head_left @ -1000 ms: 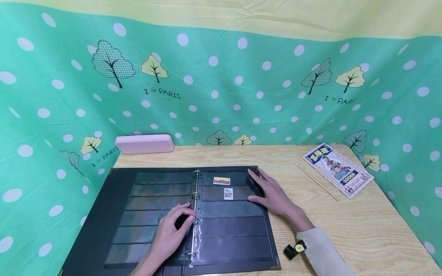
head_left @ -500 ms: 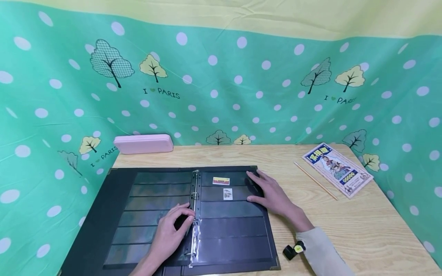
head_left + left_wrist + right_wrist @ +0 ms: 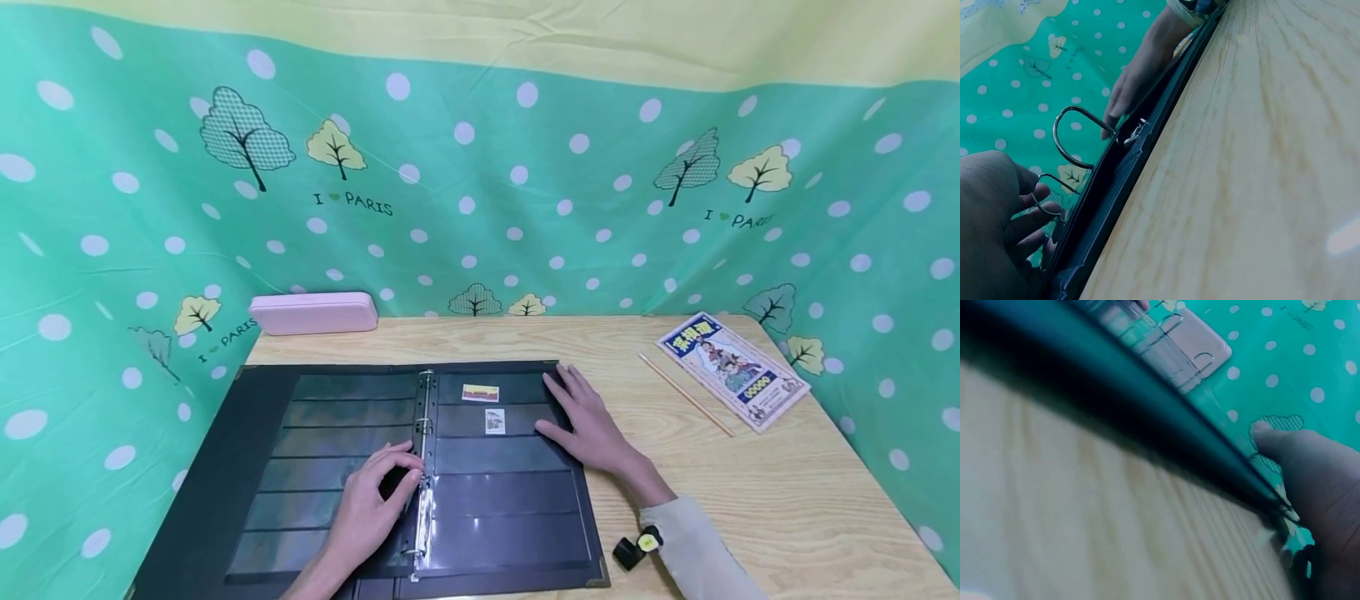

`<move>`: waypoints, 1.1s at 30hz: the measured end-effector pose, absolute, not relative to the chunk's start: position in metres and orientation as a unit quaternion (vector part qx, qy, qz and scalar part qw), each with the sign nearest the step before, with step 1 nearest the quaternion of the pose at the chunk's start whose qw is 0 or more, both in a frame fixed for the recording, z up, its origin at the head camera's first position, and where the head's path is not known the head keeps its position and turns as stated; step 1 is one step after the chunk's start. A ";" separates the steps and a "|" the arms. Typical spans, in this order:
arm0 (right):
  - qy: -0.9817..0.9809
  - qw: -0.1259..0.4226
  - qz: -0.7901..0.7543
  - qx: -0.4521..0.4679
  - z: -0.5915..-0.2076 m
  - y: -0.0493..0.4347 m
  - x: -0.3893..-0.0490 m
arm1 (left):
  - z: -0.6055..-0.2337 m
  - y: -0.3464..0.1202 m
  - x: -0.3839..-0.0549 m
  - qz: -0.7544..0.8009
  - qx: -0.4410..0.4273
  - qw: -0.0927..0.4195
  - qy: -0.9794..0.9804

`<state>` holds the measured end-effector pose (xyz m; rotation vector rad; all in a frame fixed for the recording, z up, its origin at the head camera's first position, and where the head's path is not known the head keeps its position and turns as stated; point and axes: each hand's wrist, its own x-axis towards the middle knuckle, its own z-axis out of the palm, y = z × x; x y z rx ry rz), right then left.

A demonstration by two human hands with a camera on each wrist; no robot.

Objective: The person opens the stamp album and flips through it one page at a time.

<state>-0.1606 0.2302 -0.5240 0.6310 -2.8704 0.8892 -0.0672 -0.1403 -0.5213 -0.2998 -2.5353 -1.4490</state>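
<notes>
A black ring-binder stamp album [image 3: 510, 546] lies open on the table, with dark pocket pages on both sides. My left hand [image 3: 375, 500] is at the metal spine, thumb and index finger curled together at a binder ring [image 3: 1047, 194]. Two stamps sit in the right page's upper rows: a red and yellow stamp [image 3: 480, 392] and, below it, a white stamp [image 3: 495, 422] with a dark picture. My right hand [image 3: 588, 425] rests at the album's upper right edge, fingers extended and thumb spread over the page; the right wrist view shows this hand [image 3: 1319, 478] beyond the cover's edge.
A pink case [image 3: 313, 313] stands at the back left. To the right lie a thin wooden stick [image 3: 686, 394] and a printed booklet [image 3: 733, 369]. A small black object [image 3: 628, 552] is beside the right sleeve. A green dotted curtain [image 3: 480, 167] surrounds the table.
My right hand has shifted slightly outward along the album's right edge, its fingertips drawing back off the upper page. The left hand stays put at the rings.
</notes>
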 end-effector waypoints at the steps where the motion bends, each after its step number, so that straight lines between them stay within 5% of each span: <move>1: -0.937 0.037 0.281 0.202 -0.525 0.229 -0.160 | -0.521 -0.140 -0.067 -0.492 -0.101 0.102 -0.859; 24: -0.943 0.026 0.265 0.198 -0.522 0.226 -0.159 | -0.522 -0.140 -0.066 -0.488 -0.104 0.112 -0.859; 33: -0.933 0.059 0.284 0.213 -0.527 0.228 -0.160 | -0.523 -0.141 -0.066 -0.487 -0.100 0.105 -0.861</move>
